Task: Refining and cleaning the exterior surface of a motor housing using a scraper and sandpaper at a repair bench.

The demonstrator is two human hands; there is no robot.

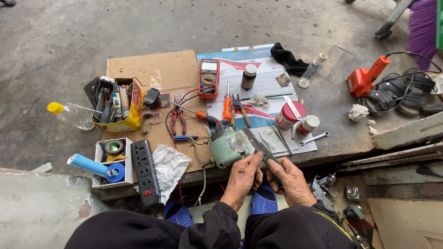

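Note:
My left hand (243, 177) and my right hand (290, 182) meet low in the middle of the head view, both closed around a long flat metal file (256, 140) with a dark green handle. Its blade points up and left toward a pale green electric motor (228, 146) resting on cardboard at the ledge's edge. My left fingers pinch the blade near the handle; my right hand wraps the handle itself. Dark sleeves and blue slippers (263, 203) show below.
On the cardboard (157, 69) lie an orange multimeter (208, 77), red pliers (178, 119), screwdrivers (227, 106), a yellow tool tin (121, 103), a black power strip (145, 171) and tape rolls (114, 147). An orange hot-air tool (364, 78) and cables sit at right.

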